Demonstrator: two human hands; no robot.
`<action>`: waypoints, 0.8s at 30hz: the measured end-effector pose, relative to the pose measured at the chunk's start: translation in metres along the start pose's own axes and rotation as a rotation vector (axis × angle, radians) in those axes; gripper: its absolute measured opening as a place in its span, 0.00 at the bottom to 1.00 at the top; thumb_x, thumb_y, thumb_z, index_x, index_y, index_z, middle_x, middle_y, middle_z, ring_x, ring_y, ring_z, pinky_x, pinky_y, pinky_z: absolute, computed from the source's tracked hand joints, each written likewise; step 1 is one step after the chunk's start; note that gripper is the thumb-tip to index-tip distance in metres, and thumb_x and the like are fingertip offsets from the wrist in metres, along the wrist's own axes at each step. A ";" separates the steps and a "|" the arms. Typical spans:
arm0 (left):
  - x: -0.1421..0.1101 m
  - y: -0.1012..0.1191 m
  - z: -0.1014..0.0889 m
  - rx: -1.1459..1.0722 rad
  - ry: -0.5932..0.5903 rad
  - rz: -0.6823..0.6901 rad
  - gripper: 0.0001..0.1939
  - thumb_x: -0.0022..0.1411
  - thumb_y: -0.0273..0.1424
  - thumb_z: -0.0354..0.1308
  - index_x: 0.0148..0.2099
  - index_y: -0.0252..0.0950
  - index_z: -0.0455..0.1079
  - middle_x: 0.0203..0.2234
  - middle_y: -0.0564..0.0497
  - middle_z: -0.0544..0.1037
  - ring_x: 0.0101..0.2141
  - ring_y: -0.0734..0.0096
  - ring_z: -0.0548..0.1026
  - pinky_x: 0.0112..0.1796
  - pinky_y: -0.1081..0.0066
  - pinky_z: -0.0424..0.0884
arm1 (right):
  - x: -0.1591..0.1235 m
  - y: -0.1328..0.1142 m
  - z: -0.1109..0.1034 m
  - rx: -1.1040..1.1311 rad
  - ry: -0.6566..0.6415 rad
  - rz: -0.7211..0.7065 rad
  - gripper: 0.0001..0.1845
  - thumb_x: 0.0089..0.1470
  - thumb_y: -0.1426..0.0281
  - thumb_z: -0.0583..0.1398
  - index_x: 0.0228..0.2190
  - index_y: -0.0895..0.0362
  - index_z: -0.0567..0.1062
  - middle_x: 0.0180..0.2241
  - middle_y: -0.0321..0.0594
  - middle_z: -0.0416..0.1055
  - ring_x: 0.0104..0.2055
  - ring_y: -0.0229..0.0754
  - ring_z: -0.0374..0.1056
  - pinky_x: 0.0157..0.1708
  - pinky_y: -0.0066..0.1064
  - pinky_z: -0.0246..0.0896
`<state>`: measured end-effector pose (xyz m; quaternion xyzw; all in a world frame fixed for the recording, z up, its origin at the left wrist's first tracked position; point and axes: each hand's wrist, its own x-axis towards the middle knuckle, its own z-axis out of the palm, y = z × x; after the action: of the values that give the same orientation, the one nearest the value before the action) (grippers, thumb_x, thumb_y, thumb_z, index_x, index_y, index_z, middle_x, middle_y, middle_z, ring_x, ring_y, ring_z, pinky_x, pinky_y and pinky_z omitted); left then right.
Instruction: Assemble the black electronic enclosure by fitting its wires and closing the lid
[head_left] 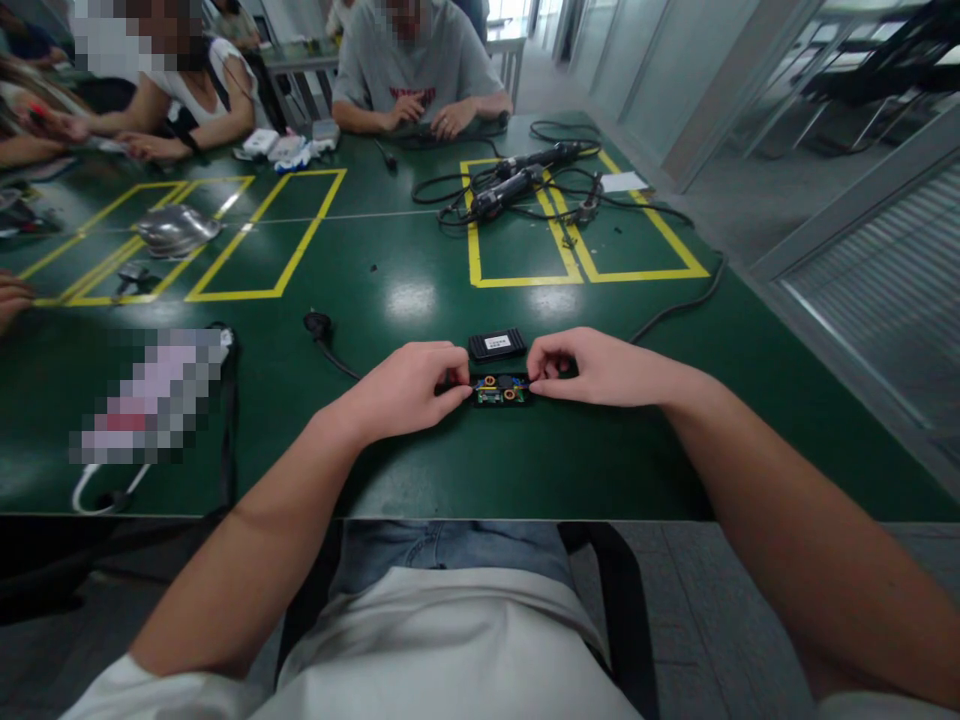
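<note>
- The circuit board (493, 397) lies in a black case (501, 405), between the left hand (429, 387) and the right hand (581, 368).
- Each hand touches one case end; whether thumb and finger pinch it, I cannot tell.
- Just beyond them rests a labelled black piece (497, 345).

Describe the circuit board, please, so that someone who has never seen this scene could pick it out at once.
On the near part of the green table, find the wearer's left hand and right hand. The circuit board lies between them. Unlike the ribbed black piece with a white label just beyond it, it shows two copper-coloured rings.
</note>
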<state>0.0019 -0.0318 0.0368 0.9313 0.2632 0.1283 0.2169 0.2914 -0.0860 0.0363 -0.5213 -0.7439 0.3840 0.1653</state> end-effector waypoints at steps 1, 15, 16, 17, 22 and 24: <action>0.000 -0.002 0.001 0.007 -0.010 -0.005 0.05 0.69 0.29 0.64 0.37 0.37 0.77 0.31 0.51 0.77 0.31 0.67 0.75 0.38 0.66 0.71 | 0.000 0.001 0.000 -0.004 -0.003 0.002 0.14 0.55 0.56 0.68 0.32 0.54 0.78 0.28 0.35 0.73 0.31 0.41 0.66 0.33 0.35 0.60; 0.016 -0.013 0.023 0.125 0.155 -0.096 0.12 0.76 0.33 0.60 0.52 0.38 0.84 0.58 0.41 0.85 0.59 0.49 0.80 0.63 0.46 0.75 | 0.004 0.005 -0.003 0.026 -0.046 -0.022 0.09 0.50 0.63 0.65 0.33 0.52 0.73 0.29 0.34 0.70 0.31 0.42 0.63 0.32 0.35 0.59; 0.016 -0.015 0.023 0.122 0.186 -0.143 0.08 0.73 0.32 0.63 0.50 0.38 0.83 0.53 0.42 0.86 0.54 0.50 0.82 0.60 0.47 0.77 | 0.004 0.006 -0.003 0.026 -0.053 -0.021 0.08 0.50 0.64 0.65 0.33 0.52 0.74 0.29 0.34 0.70 0.31 0.42 0.63 0.32 0.35 0.58; 0.016 -0.016 0.022 0.118 0.207 -0.184 0.07 0.71 0.31 0.66 0.49 0.39 0.82 0.49 0.43 0.87 0.51 0.51 0.82 0.57 0.49 0.78 | 0.004 0.006 -0.003 0.027 -0.057 -0.019 0.08 0.50 0.64 0.65 0.33 0.52 0.74 0.29 0.35 0.70 0.31 0.42 0.63 0.32 0.35 0.58; 0.010 -0.011 0.015 -0.009 0.242 -0.069 0.14 0.72 0.30 0.65 0.58 0.39 0.81 0.52 0.44 0.84 0.53 0.55 0.80 0.59 0.52 0.76 | 0.004 0.006 -0.003 0.101 -0.057 -0.011 0.10 0.46 0.68 0.64 0.33 0.52 0.71 0.31 0.35 0.71 0.31 0.42 0.62 0.32 0.35 0.58; 0.007 -0.006 0.013 -0.085 0.228 0.036 0.18 0.74 0.31 0.63 0.63 0.40 0.80 0.56 0.43 0.81 0.55 0.56 0.79 0.61 0.53 0.75 | 0.004 0.006 -0.002 0.170 -0.050 -0.020 0.13 0.44 0.70 0.63 0.34 0.51 0.69 0.33 0.35 0.73 0.32 0.42 0.63 0.34 0.35 0.59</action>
<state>0.0097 -0.0278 0.0234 0.9051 0.2637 0.2485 0.2226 0.2949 -0.0809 0.0321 -0.4883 -0.7176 0.4570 0.1943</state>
